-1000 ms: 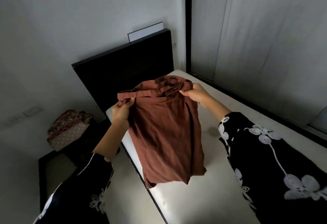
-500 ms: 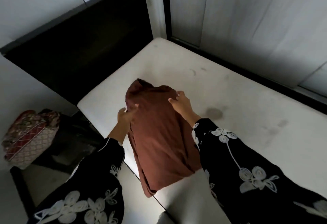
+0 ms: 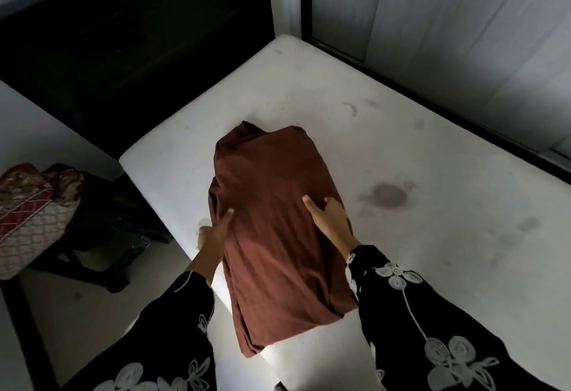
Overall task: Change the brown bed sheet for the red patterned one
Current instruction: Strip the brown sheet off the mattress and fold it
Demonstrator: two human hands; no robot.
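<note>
Right hand [image 3: 329,219] flat, fingers spread, pressing folded brown sheet [image 3: 272,267] | left hand [image 3: 213,233] fingers straight against sheet's left edge | sheet lying on bare mattress [image 3: 432,143].

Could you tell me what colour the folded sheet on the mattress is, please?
Plain reddish brown, with no pattern; the sheet shows best in the head view.

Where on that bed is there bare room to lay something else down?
Bare mattress lies right of the folded brown sheet, toward the grey panels, and in a strip between the sheet and the dark headboard. The near left edge is crowded: the sheet, left hand and right hand.
</note>
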